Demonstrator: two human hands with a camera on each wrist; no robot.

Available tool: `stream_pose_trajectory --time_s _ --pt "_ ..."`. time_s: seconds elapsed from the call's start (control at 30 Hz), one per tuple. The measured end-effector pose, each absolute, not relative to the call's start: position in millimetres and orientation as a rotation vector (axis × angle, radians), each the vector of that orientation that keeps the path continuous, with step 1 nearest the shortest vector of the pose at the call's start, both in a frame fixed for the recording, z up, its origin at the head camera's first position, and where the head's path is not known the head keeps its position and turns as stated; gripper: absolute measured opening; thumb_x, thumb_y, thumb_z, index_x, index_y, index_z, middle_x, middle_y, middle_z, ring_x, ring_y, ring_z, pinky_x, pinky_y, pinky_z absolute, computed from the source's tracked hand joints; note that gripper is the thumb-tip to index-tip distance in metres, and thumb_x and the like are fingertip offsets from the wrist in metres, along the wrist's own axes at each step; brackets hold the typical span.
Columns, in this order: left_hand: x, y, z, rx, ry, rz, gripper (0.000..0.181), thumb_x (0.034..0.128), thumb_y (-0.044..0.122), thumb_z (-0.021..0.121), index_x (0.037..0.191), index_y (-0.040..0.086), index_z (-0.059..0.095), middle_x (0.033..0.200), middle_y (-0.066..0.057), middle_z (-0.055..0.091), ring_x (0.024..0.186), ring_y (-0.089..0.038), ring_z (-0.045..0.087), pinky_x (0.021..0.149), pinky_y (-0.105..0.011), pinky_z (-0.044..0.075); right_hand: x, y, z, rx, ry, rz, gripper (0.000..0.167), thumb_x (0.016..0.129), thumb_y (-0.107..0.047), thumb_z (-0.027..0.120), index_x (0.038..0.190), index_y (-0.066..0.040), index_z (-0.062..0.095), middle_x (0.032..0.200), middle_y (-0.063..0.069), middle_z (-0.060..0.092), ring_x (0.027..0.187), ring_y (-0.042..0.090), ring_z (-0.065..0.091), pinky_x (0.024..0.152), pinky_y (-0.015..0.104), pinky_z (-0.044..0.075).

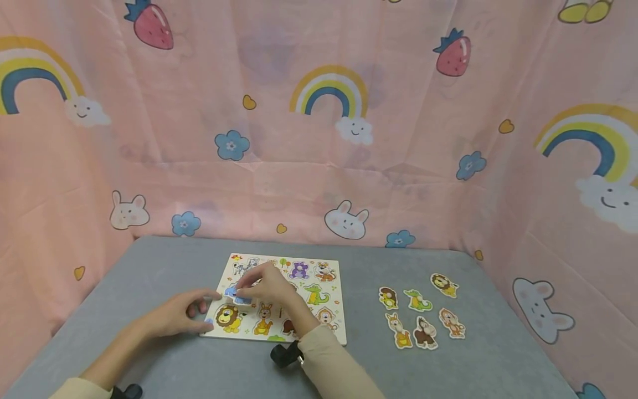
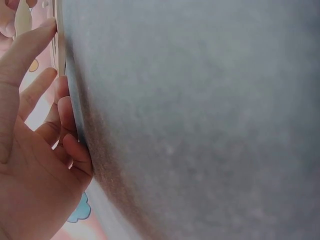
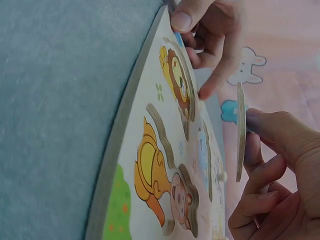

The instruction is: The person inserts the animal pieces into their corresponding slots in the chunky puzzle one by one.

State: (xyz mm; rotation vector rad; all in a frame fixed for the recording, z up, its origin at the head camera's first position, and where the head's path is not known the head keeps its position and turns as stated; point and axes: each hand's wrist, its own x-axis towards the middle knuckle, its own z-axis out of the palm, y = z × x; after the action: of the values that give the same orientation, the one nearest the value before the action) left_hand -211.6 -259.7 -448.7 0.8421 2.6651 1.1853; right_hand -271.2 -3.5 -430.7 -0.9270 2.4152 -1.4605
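A pale animal puzzle board [image 1: 248, 321] with shaped recesses lies on the grey table. My right hand [image 1: 271, 285] is over its left half, pinching a blue animal puzzle piece [image 1: 241, 301] between thumb and fingers. In the right wrist view this piece [image 3: 241, 132] shows edge-on, apart from the board. Which animal it is, I cannot tell. My left hand [image 1: 174, 315] rests at the board's left edge, thumb near the front corner and index finger farther up the edge; its other fingers bend loosely. Recesses with a lion picture [image 3: 177, 82] and a kangaroo picture [image 3: 152, 172] are visible.
Right of the board lie several loose pieces: a hedgehog [image 1: 387, 298], a crocodile [image 1: 417, 301], a lion [image 1: 444, 285], a kangaroo [image 1: 399, 331], a brown animal [image 1: 425, 333] and a monkey [image 1: 452, 323]. A pink patterned curtain [image 1: 299, 194] stands behind the table [image 1: 164, 266].
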Motion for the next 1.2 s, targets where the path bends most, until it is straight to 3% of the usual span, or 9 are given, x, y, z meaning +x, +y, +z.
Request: stream_pose_trajectory --time_s 0.53,0.93,1.2 --pt "-214 -261 -452 0.816 2.642 1.202 0.055 0.0845 0.022 0.085 0.13 0.003 0.061 0.092 -0.003 0.051 0.072 -0.011 0.045 0.064 -0.028 0.039 -274 -9 -436 -0.948 2.431 -1.429 0.001 0.088 -0.006 0.08 0.089 -0.006 0.08 0.079 -0.011 0.069 0.074 0.004 0.057 0.071 0.022 0.047" --pt "-214 -261 -453 0.807 2.648 1.206 0.057 0.0839 0.023 0.086 0.131 0.003 0.061 0.093 -0.003 0.052 0.073 -0.011 0.046 0.064 -0.028 0.039 -279 -15 -439 -0.79 2.486 -1.429 0.004 0.089 -0.007 0.08 0.085 -0.008 0.08 0.082 -0.01 0.067 0.076 0.006 0.057 0.07 0.024 0.047" --pt "-214 -262 -453 0.806 2.643 1.208 0.056 0.0842 0.023 0.085 0.13 0.002 0.061 0.092 -0.002 0.052 0.073 -0.011 0.046 0.065 -0.028 0.039 -282 -18 -439 -0.765 2.507 -1.425 0.005 0.088 -0.007 0.08 0.087 -0.003 0.079 0.08 -0.007 0.066 0.072 0.007 0.057 0.067 0.024 0.047"
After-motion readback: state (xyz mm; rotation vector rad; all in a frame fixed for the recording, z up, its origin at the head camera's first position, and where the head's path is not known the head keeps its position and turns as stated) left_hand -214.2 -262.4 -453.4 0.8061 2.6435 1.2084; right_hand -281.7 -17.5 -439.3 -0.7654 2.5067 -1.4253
